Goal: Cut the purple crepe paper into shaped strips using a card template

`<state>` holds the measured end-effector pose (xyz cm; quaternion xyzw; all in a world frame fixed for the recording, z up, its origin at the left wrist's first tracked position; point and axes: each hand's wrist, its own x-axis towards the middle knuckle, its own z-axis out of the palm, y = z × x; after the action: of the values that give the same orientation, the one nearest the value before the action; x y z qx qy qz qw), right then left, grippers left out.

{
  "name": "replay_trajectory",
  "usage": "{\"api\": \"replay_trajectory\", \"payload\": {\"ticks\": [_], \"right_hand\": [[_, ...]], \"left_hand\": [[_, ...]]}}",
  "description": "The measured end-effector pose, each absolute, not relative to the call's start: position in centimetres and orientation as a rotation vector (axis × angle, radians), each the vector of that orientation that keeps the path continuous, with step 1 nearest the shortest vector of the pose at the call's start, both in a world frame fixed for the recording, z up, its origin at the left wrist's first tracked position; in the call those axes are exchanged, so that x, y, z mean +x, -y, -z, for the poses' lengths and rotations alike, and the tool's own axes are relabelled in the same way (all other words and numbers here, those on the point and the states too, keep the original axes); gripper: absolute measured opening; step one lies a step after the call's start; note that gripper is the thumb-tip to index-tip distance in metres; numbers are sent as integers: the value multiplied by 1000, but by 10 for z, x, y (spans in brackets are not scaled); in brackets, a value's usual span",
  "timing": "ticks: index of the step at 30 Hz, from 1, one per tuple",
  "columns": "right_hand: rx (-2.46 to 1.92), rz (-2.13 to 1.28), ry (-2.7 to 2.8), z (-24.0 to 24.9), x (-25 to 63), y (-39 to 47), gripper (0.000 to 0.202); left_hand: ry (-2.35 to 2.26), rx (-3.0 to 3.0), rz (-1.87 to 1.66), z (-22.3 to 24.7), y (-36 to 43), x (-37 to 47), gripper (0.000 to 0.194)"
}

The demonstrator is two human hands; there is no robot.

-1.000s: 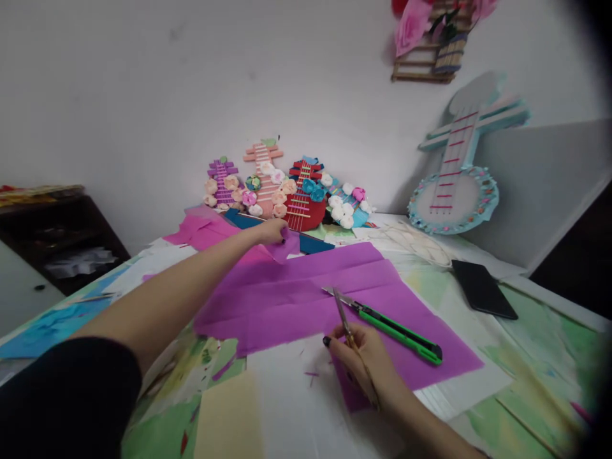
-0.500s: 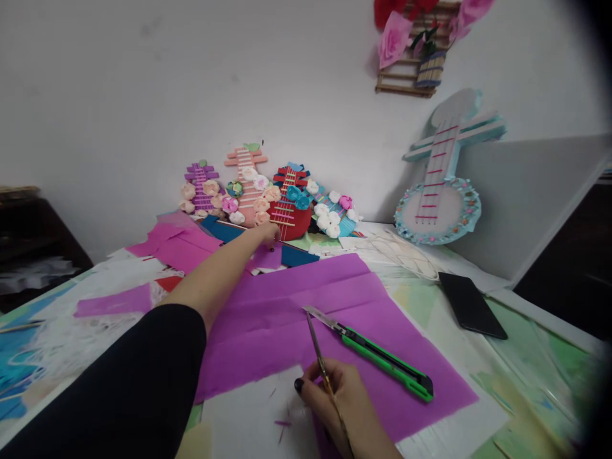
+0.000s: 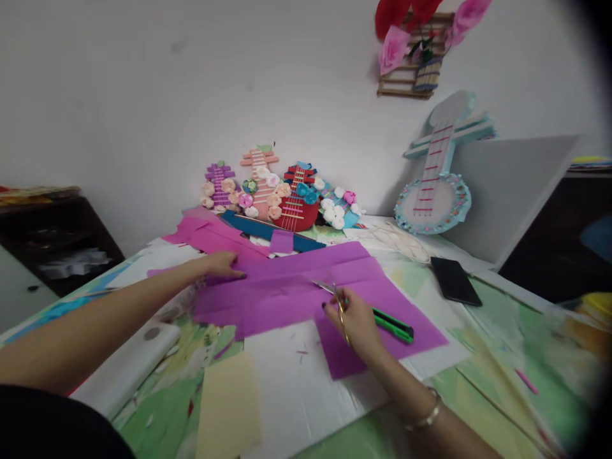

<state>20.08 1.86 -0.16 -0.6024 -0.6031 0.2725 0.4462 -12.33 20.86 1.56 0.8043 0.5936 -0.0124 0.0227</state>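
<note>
A large purple sheet [image 3: 291, 287] lies creased across the table, partly over a white board [image 3: 282, 376]. My left hand [image 3: 222, 264] rests on the sheet's left part with its fingers apart. In my right hand [image 3: 356, 322] is a slim pair of gold-handled scissors [image 3: 341, 312], held above the right side of the sheet. Beneath and beside that hand lies a green utility knife [image 3: 394, 326] with its blade out; my fingers cover its middle. Small purple offcuts [image 3: 301, 352] are scattered on the white board.
Pink paper [image 3: 205, 233], a blue strip [image 3: 253, 224] and a small purple piece [image 3: 282, 241] lie behind. Several decorated model lutes [image 3: 299, 204] lean along the wall, a larger pale one [image 3: 425, 204] at right. A black phone-like slab [image 3: 455, 281] lies to the right.
My left hand has come back from the small purple piece near the models to the big sheet's left part. My right hand, with the scissors, has moved forward over the utility knife.
</note>
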Motion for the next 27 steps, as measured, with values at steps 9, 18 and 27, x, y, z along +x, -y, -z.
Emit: {"api": "replay_trajectory", "payload": {"ticks": [9, 18, 27], "right_hand": [[-1943, -648, 1538, -42, 279, 25, 30], [-2637, 14, 1745, -1, 374, 68, 31], [-2687, 249, 1821, -8, 351, 66, 31]], "left_hand": [[-1817, 2482, -261, -19, -195, -152, 34], [-1906, 2513, -399, -15, -200, -166, 24], [-1919, 2619, -527, -36, -193, -161, 25]]}}
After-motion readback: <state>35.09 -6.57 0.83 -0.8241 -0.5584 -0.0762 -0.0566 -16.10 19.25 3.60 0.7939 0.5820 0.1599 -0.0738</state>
